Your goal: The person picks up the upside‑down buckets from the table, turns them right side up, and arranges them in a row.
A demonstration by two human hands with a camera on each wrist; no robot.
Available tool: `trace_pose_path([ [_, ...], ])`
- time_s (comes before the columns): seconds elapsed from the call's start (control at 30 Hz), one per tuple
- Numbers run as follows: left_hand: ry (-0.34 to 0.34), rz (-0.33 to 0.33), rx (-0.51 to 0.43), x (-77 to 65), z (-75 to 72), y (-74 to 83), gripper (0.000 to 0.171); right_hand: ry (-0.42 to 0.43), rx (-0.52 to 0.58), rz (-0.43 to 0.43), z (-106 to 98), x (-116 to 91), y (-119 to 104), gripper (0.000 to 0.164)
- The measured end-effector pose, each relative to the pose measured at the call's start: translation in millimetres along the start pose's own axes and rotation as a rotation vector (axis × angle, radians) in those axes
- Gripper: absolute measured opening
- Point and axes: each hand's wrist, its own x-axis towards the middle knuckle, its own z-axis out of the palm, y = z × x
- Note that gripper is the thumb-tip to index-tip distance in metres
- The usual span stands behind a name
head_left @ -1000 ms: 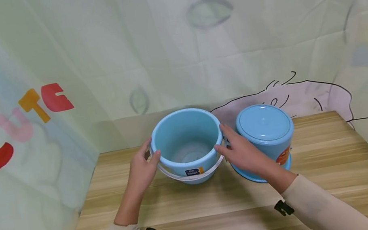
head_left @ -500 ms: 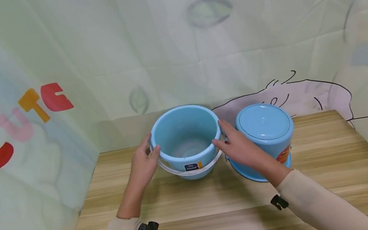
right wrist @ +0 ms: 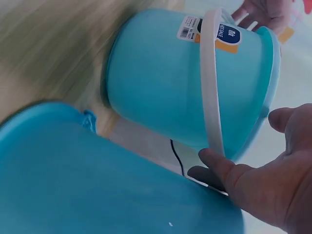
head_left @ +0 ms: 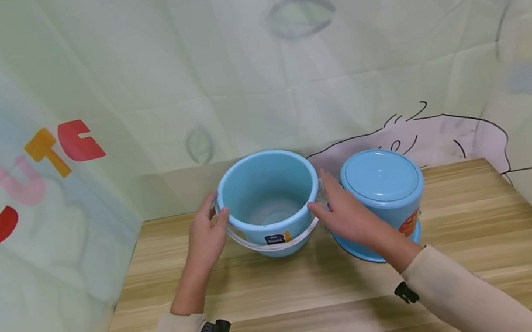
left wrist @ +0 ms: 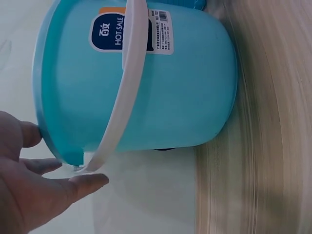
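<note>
A light blue bucket [head_left: 274,212] stands upright on the table, its white handle [head_left: 272,246] hanging down at the front below the rim. A dark blue label [left wrist: 108,31] is on its side. At the bucket's left, my left hand [head_left: 206,236] has its thumb on the rim, with loosely straight fingers spread beside the handle's end. My right hand [head_left: 346,211] is at the opposite side, thumb at the rim and fingers extended. In the right wrist view, the fingers [right wrist: 219,163] lie close by the handle's end, in the gap beside a second blue bucket [right wrist: 122,180].
The second bucket stands upside down at the right, its flat base [head_left: 381,176] upward and an orange label on its side. A printed curtain [head_left: 237,64] hangs behind the wooden table [head_left: 294,327] and along both sides.
The bucket between my hands has moved slightly away from me, toward the curtain, and both hands moved with it. My right fingers have since come a little off the rim. The second bucket has stayed put.
</note>
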Motion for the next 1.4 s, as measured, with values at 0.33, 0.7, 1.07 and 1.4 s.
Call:
trace_pose_path([
  [0.33, 0.076, 0.089, 0.022, -16.0, -3.0, 14.5, 0.056, 0.015, 0.025, -0.086, -19, -37, 0, 0.077],
  [0.7, 0.136, 0.313, 0.086, -34.1, -0.4, 48.1, 0.054, 0.079, 0.066, -0.252, -45, -67, 13, 0.063],
  [1.07, 0.086, 0.542, 0.137, -46.9, 14.4, 72.6, 0.056, 0.183, 0.053, -0.265, -81, -95, 35, 0.071],
  [1.4, -0.075, 0.662, 0.155, -56.5, 38.8, 79.0, 0.061, 0.346, 0.016, -0.292, -105, -113, 66, 0.068],
])
